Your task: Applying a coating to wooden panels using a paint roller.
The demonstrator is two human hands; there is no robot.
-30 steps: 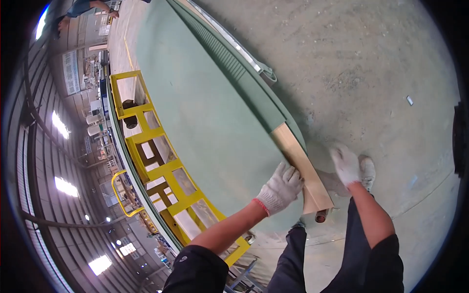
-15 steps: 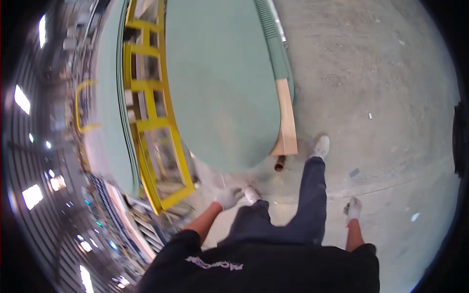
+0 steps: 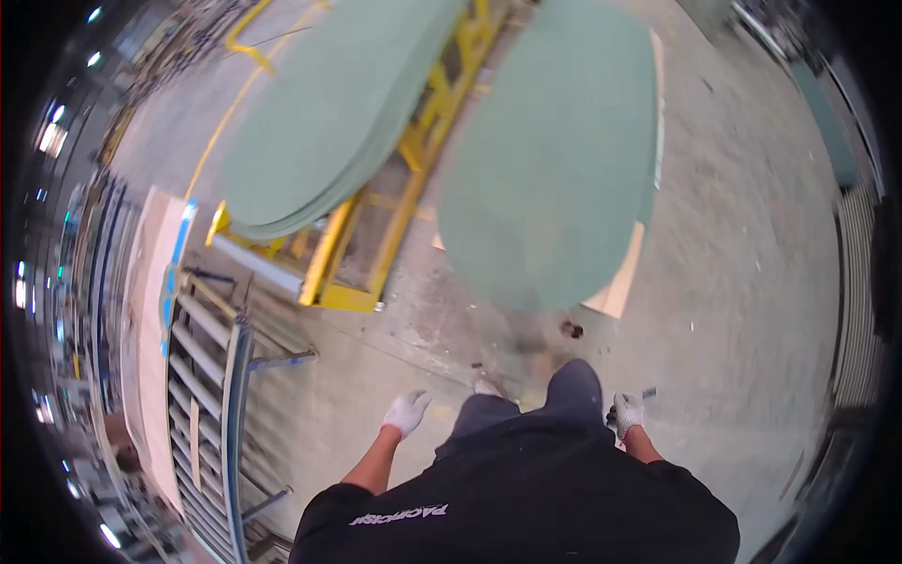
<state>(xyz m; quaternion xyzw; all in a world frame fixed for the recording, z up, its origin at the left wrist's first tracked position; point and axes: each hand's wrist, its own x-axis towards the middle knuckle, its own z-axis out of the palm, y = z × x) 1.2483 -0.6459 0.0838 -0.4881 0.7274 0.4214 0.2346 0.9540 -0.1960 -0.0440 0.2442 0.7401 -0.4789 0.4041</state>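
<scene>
Bare concrete floor [image 3: 752,273] spreads around me, scuffed and dusty, with racks and lights smeared along the far left; above it my gloved left hand [image 3: 408,413] hangs with its fingers loosely spread and nothing in it; my right hand [image 3: 627,414] hangs low too, fingers curled inward, and I can't make out whether the dark patch at its fingertips is something held. Just beyond that right hand is a small dark scrap [image 3: 649,393]; ahead of both hands, touched by neither, is the large green sheet [image 3: 554,169], rounded end toward me; a wooden strip [image 3: 622,277] pokes out past its edge, ahead of my right hand, with a brown pipe end [image 3: 572,330] nearer me. Ahead of my left hand come a yellow frame [image 3: 348,298] and a green stack [image 3: 319,113]; left of it stands a roller rack [image 3: 236,414].

I take this as walking, hands free; best to keep elbows in, step wide of the pipe end and frame corner, and watch my footing. Half a second ago the frame ran down toward my left hand; now it slants the other way, the stack shows far broader, and my right hand sits closer to my body.
</scene>
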